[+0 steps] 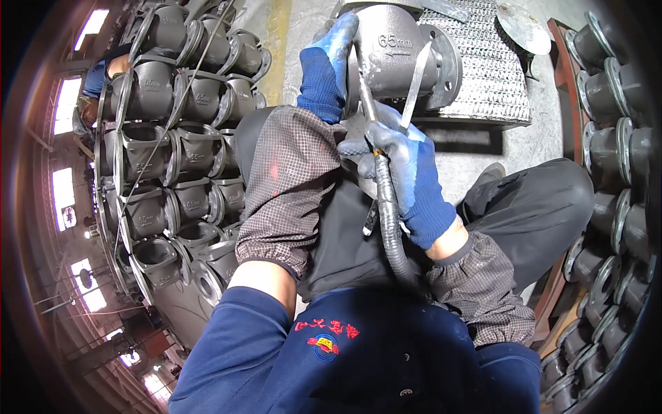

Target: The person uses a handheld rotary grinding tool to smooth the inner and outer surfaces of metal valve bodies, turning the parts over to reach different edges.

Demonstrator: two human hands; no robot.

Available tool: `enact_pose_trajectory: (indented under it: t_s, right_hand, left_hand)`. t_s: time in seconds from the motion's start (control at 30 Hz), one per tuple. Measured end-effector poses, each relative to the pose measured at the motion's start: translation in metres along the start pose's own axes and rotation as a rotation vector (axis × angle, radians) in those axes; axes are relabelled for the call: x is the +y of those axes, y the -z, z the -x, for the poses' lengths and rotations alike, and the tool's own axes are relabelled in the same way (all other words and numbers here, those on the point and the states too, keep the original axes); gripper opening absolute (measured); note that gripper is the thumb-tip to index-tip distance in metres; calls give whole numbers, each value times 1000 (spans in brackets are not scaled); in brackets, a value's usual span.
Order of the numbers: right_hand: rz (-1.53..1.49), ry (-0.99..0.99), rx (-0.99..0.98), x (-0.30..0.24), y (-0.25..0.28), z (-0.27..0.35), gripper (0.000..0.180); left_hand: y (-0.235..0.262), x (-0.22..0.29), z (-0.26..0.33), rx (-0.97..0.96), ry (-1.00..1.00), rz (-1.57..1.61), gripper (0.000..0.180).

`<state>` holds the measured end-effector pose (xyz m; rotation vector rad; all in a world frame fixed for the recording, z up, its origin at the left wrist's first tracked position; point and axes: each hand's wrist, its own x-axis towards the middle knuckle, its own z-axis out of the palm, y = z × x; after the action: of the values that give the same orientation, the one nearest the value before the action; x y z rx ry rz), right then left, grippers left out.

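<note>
A grey cast valve body [393, 58] with round end flanges lies on a bench in front of me. My left hand [334, 52], in a blue coated glove, grips the flange on its left side; some fingertips are hidden. My right hand [403, 155], gloved alike, is closed around a slim metal air tool [367, 96] with a ribbed black hose [389, 221] running back toward my body. The tool's thin tip points up at the left flange. A flat metal strip [417, 83] also sticks up from the right hand, in front of the casting.
The bench top [483, 76] is patterned metal, with a round metal plate [524, 27] beside it. Stacked grey castings [148, 152] fill the left; more castings [603, 162] stand on a reddish rack [569, 90] at right. Another person [96, 83] is partly visible at far left.
</note>
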<state>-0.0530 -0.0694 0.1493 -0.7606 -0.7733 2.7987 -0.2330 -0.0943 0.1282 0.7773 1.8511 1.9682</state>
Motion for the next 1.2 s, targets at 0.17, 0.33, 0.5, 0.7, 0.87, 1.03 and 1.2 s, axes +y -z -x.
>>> enact_pose_trajectory:
  t_s: [0.17,0.33,0.5,0.7,0.87,1.03,1.2]
  right_hand:
    - [26,31,-1,3,-2,5,43]
    - [-16,1,21,6,-1,11,42]
    - [-7,-50,-55,-4,11,-3,41]
    - [272,-76,-67,-10,46,0,44]
    - [686,-7,-193,-75,26,-13,45]
    - [1038,-136,-350,-93,45,-35,41]
    - [991,-91,-318,-108,45,-38,38]
  left_hand:
    - [-20,42,12,193,336,204,34]
    - [-23,47,16,157,331,238,34]
    - [-12,22,9,59,248,158,37]
    - [2,14,1,-11,119,102,44]
    - [26,-6,-4,-121,-234,-526,34]
    - [27,-6,-5,-129,-533,-926,39]
    - [23,-1,-6,-144,-438,-875,39]
